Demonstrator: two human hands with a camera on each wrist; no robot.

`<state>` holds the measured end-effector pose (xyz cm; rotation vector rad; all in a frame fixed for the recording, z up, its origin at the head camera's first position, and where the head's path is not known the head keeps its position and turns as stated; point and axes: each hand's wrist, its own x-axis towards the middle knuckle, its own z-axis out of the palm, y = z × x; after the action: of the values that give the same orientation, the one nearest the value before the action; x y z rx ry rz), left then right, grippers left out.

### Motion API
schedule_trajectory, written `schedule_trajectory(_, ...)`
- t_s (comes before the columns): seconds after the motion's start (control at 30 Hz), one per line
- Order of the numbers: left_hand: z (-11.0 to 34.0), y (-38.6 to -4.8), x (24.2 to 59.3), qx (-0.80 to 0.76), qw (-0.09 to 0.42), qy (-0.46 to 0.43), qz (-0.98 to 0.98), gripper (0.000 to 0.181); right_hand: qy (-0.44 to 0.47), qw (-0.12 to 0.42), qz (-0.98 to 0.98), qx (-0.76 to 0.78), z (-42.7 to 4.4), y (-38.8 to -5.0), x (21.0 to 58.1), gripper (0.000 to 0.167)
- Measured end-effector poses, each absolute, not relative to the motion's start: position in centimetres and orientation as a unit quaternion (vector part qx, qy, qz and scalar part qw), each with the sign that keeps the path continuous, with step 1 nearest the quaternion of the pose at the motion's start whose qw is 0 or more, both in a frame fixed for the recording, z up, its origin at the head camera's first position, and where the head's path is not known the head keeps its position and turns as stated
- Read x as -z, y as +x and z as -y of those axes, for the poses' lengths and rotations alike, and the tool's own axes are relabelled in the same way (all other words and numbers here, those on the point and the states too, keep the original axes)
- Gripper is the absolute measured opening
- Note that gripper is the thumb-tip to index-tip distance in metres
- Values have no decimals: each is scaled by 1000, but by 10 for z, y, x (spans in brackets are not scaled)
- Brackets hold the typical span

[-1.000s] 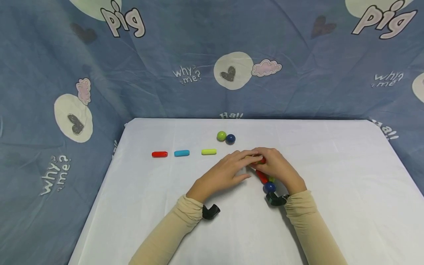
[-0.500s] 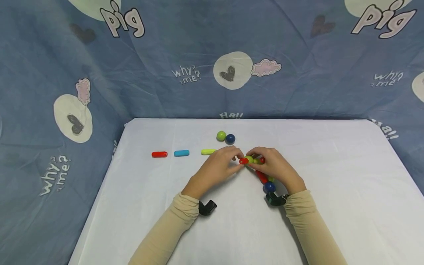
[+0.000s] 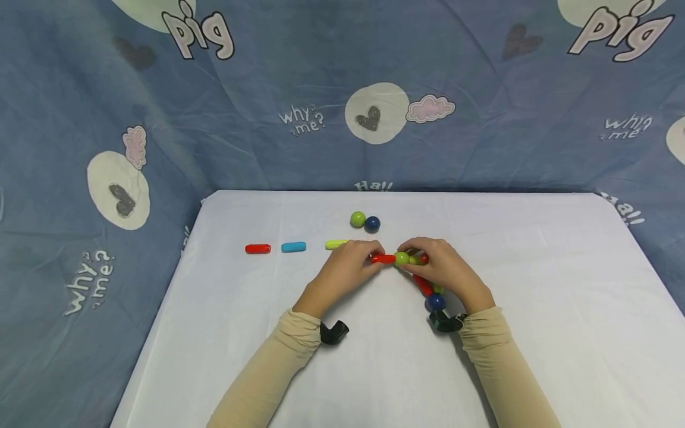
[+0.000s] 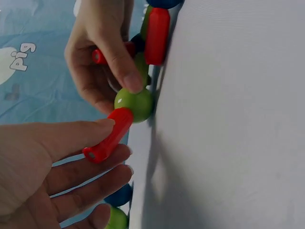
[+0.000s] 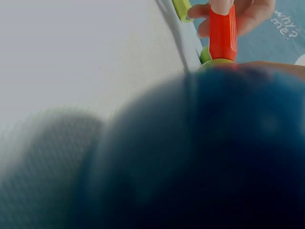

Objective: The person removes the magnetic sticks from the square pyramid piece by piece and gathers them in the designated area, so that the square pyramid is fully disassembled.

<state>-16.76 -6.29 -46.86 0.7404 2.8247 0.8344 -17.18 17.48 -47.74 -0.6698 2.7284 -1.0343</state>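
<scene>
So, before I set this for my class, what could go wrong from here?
The red rod meets the green ball at an end; a crooked push by the left grip might make it slip.

A blue ball sits close to the right wrist, so shifting the right grip could knock it.

The far green ball and far blue ball look unattached and could roll if bumped.

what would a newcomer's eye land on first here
Most likely the bright red rod in the left hand's pinch, its end against the green ball that the right hand pinches, near the middle of the white table. Next, perhaps, the dark blue ball looming blurred across the right wrist view, or the blue cloth printed with "pig" behind the table.
</scene>
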Motion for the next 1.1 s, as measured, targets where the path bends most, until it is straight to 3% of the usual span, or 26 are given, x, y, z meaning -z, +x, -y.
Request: schedule_trajectory(1.1,63,-165,465,-254,55,228,-939,12,-232,86,-902,352,-175,-174,479,31)
